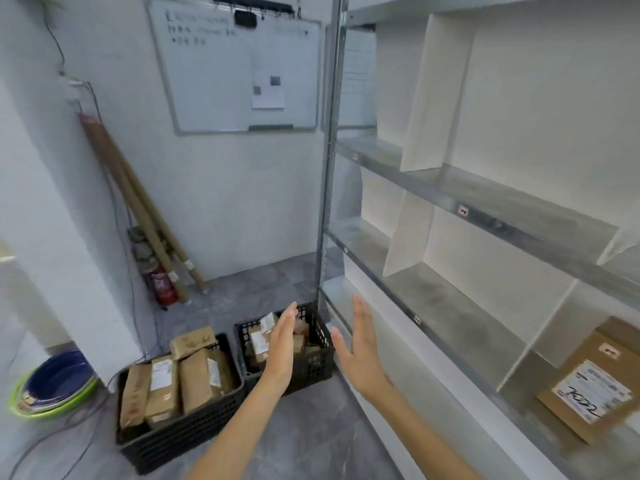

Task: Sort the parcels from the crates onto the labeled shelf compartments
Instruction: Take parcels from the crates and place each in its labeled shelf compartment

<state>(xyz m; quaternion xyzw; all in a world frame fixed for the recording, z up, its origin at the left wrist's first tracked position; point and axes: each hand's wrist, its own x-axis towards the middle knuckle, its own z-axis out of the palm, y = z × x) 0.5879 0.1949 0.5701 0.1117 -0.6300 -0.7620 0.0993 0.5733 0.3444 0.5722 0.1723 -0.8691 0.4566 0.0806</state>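
My hands, left and right: open, empty, spread above the right crate to pick. One parcel shelved at the shelf's lower right corner.

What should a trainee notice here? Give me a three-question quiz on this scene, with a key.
1. True or false: both hands are empty.
2. How many black crates stand on the floor?
3. Where does the only shelved parcel lie? A) top shelf B) low compartment at the right C) on the whiteboard ledge

Key:
1. True: the left hand and the right hand are open, holding nothing.
2. Two: the near crate and the far crate, both holding brown parcels.
3. B: the shelved parcel lies flat in a low compartment of the shelf.
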